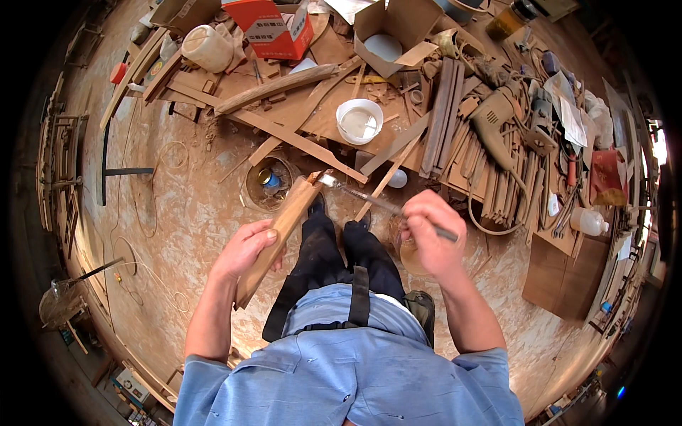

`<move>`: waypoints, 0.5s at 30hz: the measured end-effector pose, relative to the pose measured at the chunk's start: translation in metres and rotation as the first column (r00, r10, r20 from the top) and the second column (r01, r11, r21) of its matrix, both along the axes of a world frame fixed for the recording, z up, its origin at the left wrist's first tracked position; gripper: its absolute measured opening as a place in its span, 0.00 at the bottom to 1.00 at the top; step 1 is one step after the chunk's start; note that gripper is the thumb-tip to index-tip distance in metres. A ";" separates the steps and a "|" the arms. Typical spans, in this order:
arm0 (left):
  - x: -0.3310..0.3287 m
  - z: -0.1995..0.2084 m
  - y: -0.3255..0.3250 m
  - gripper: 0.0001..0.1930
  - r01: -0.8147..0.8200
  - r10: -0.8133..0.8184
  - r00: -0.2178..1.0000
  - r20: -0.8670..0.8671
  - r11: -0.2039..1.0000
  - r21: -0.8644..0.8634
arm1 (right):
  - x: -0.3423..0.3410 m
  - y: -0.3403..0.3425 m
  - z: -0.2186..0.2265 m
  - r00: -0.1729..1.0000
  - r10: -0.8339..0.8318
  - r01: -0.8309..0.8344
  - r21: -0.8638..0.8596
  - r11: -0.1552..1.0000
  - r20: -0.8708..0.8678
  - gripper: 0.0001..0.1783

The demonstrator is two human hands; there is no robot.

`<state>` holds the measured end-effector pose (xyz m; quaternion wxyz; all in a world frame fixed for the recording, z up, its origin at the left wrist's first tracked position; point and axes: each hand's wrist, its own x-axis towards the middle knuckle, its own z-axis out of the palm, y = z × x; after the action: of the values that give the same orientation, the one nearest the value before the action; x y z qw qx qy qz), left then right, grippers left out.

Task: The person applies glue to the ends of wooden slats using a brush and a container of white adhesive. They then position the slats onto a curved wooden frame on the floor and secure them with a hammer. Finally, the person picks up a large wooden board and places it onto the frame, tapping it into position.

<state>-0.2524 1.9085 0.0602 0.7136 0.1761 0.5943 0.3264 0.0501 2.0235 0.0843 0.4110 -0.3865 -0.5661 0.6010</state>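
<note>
My left hand [254, 245] is wrapped round a light brown wooden piece [278, 227], which slants up and away from me over the floor. Its far end narrows to a small darker stub. In my right hand [435, 227] is a slim stick-like tool [376, 201] with a dark handle, its tip coated in something white. That tip is right at the wood's far end; whether it touches the stub I cannot tell. Beyond both hands, on the cluttered table, stands a white tub [360, 121] with pale, whitish contents.
Scrap wood and long strips [295, 145] cover the table and overhang its near edge. A power drill [497, 121] lies on stacked slats [506, 186] at the right. Further back are an orange-red box [273, 35] and a white jug [207, 48]. A round container [266, 184] stands on the floor.
</note>
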 end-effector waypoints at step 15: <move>-0.012 -0.009 -0.017 0.21 0.058 -0.057 0.992 0.116 0.998 -0.009 | 0.008 0.036 0.010 0.983 0.003 -0.080 -0.413 0.907 -0.185 0.17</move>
<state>-0.2640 1.8916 0.0511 0.7571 0.1696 0.5485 0.3119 0.0578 2.0597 0.0946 0.3552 -0.3973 -0.3927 0.7495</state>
